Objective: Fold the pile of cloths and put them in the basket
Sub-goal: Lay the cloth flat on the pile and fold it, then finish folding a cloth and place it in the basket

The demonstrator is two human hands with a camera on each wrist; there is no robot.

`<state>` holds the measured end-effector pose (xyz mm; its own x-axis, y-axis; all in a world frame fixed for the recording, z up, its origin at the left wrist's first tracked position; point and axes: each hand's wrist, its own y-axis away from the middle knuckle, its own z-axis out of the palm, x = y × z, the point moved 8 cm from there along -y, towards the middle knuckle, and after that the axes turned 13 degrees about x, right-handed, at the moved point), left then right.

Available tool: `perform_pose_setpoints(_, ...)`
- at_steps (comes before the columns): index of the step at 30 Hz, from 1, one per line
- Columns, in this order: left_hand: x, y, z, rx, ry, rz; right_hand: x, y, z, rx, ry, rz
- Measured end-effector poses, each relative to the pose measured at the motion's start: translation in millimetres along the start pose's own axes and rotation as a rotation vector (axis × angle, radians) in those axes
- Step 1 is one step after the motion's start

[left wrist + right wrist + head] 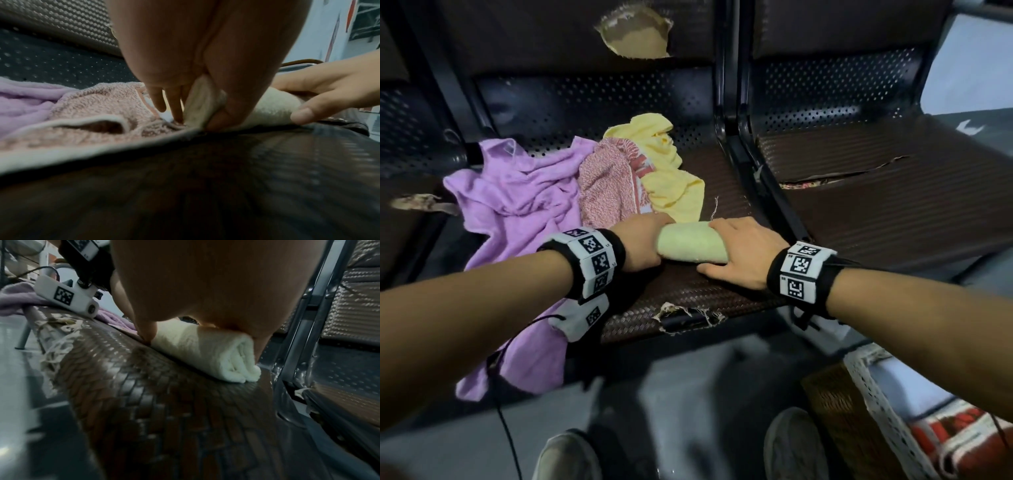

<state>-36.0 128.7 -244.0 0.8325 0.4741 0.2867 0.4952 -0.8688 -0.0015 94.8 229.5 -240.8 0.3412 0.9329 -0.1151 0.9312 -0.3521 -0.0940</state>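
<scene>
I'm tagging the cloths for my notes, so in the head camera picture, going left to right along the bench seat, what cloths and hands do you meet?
Purple cloth → red-and-white patterned cloth → left hand → rolled pale green cloth → right hand.

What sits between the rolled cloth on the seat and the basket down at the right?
Nothing visible. Both hands, left hand and right hand, hold the rolled cloth near the seat's front edge; the basket stands on the floor below right, and only open floor shows between them.
</scene>
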Motion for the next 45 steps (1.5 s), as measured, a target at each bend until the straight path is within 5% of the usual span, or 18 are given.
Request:
perform_pose_setpoints(6,6.5,-14.3,-31.4,0.167,0.292,-0.138,-1.8,-20.2,-16.8,-0.022,0.001,0.070)
perform_pose_setpoints(12,50.7,-22.9,-72.9,0.434,0.937,-0.240,40.5,-5.1,-75.3,0.082,-0.598,0.343)
perform_pose_setpoints(14,83.5,-27.0,-68.6,0.353,1.205,-0.296,62.3,14.9,-93.9,0.174,-0.892,0.458)
perform_pose_setpoints(16,134.1,-25.3,-49.8,0.110,1.337,-0.290,82.1,44.4,-109.5,0.284,-1.196,0.521)
perform_pose_setpoints(20,243.5,-9.0,5.2,-0.280,1.215,-0.130,133.5,132.5,-110.5,0.469,-1.426,0.703)
perform_pose_setpoints(26,364.1,10.0,79.1,-0.447,0.783,0.132,218.3,287.4,-62.5,0.830,-1.407,1.299)
perform_pose_setpoints(30,399.5,26.8,139.7,-0.587,0.410,0.246,229.1,348.5,1.1,0.666,-1.421,1.620)
perform_pose_setpoints(33,404.7,35.7,176.1,-0.554,0.147,0.294,228.4,367.3,37.1,0.526,-1.356,1.770)
perform_pose_setpoints(39,408.3,50.1,210.1,-0.590,-0.111,0.405,232.1,366.0,73.8,0.380,-1.289,1.806)
perform_pose_setpoints(45,394.4,55.4,208.7,-0.654,0.062,0.306,231.5,357.4,54.9,0.344,-1.288,1.789)
